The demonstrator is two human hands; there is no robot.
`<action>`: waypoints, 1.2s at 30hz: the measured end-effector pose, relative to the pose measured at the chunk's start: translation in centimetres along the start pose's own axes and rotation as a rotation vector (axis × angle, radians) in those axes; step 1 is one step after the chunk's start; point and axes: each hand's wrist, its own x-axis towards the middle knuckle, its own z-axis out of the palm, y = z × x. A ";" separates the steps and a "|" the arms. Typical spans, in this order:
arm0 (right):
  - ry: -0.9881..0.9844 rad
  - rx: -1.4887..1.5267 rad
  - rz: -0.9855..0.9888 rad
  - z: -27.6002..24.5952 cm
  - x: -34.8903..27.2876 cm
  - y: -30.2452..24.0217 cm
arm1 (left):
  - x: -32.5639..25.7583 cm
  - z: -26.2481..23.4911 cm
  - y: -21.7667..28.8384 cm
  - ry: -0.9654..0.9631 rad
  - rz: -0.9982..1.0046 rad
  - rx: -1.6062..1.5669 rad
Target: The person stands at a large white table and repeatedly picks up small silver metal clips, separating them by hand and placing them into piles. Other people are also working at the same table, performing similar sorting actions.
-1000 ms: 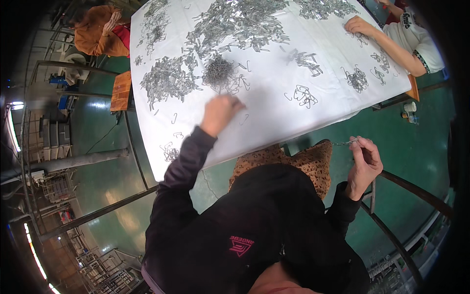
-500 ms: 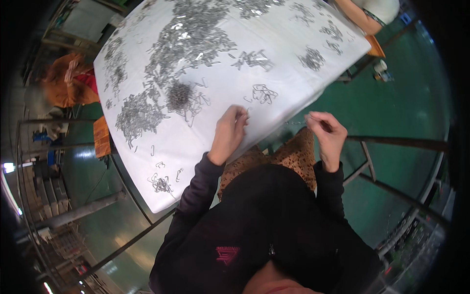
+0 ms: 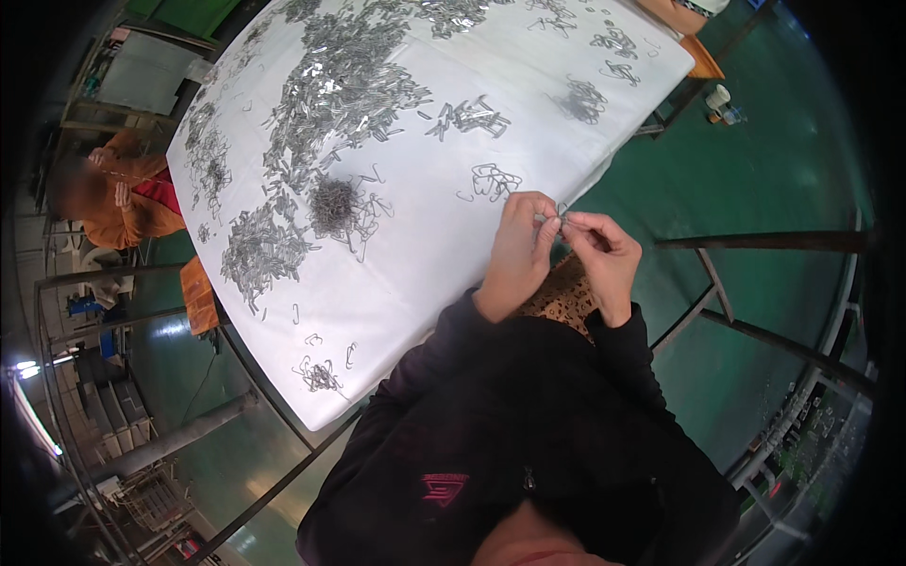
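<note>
Over the table's near edge, my two hands meet with their fingertips almost touching. My left hand is closed in a pinch, and a small bent wire hook shows at its fingertips. My right hand pinches from the other side; the thin metal chain seen in it a moment earlier is now mostly hidden by the fingers. Just beyond my hands lies a small loose group of wire hooks. Farther left is a dense dark heap of wire hooks, with a few strewn beside it.
A white-covered table carries a large spread of flat silvery metal pieces and several smaller piles. A person in orange works at the left; another person's arm rests at the far right corner. Wooden stools and metal bars flank the table.
My left hand has moved right, away from the tabletop, to meet my right hand. My right hand has shifted slightly left. The view has turned a little.
</note>
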 end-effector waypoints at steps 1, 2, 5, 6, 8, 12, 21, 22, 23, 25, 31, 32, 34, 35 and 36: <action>0.022 -0.004 -0.045 0.3 -0.1 0.2 | -0.2 0.2 -0.1 0.031 -0.010 -0.005; 0.007 -0.072 -0.097 0.5 -0.1 0.3 | -0.4 0.5 -0.1 0.047 -0.025 -0.054; -0.015 -0.228 -0.244 0.6 -0.3 0.2 | -0.6 1.4 -0.2 0.092 -0.038 -0.121; -0.025 -0.231 -0.274 0.6 -0.2 0.0 | -0.7 1.5 -0.2 0.110 -0.050 -0.145; -0.040 -0.239 -0.356 0.5 0.3 -0.5 | -0.7 1.6 -0.3 0.139 -0.065 -0.192; 0.024 -0.186 -0.294 0.2 4.6 -1.4 | -0.9 1.2 -0.3 0.136 -0.091 -0.212; -0.708 -0.926 -0.781 7.4 18.3 5.3 | -2.3 0.7 0.0 0.050 -0.071 -0.152; -0.710 -0.938 -0.866 7.5 18.6 5.8 | -2.5 0.6 0.1 0.055 -0.062 -0.144; -0.720 -1.007 -0.883 7.6 18.7 6.1 | -2.6 0.4 0.2 0.063 -0.060 -0.148; -0.688 -1.050 -0.878 7.6 18.2 6.0 | -2.6 0.3 0.1 0.076 -0.044 -0.157; -0.465 -0.353 -0.154 4.3 11.9 1.9 | -2.3 0.5 -0.4 0.083 -0.068 -0.180; -0.439 -0.292 -0.093 3.2 10.5 0.9 | -2.3 0.6 -0.5 0.094 -0.076 -0.183; -0.429 -0.125 -0.051 0.9 7.6 -0.9 | -2.2 0.8 -0.6 0.071 -0.128 -0.194; -0.353 -0.135 -0.031 0.2 6.3 -1.7 | -2.1 0.9 -0.6 0.068 -0.119 -0.162; -0.348 -0.084 -0.078 -0.2 5.3 -2.4 | -2.0 0.6 -0.7 0.093 -0.105 -0.111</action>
